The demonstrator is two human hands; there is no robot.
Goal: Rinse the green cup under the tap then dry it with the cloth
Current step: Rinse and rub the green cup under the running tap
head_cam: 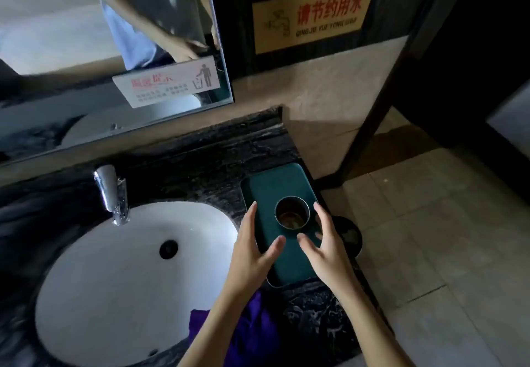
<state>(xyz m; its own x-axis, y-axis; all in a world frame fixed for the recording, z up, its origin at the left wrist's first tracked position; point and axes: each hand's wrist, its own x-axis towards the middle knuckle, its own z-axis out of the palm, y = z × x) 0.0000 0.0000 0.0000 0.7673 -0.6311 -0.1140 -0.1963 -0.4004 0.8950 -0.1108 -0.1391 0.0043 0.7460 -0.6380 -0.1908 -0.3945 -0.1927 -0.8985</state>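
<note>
The purple cloth [255,335] lies mostly hidden beneath the left forearm; the mirror sticker's [166,85] small print is unreadable.

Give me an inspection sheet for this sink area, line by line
Surface: dark marbled counter around a white sink.
Job's things: green cup upright on a green tray, residue inside; purple cloth at the near edge; tap not running.
Clutter: nothing seen.
Grips: left hand and right hand open, flanking the cup, not touching.
Cables: nothing seen.
Surroundings: mirror, water-saving sign, tiled floor.
</note>
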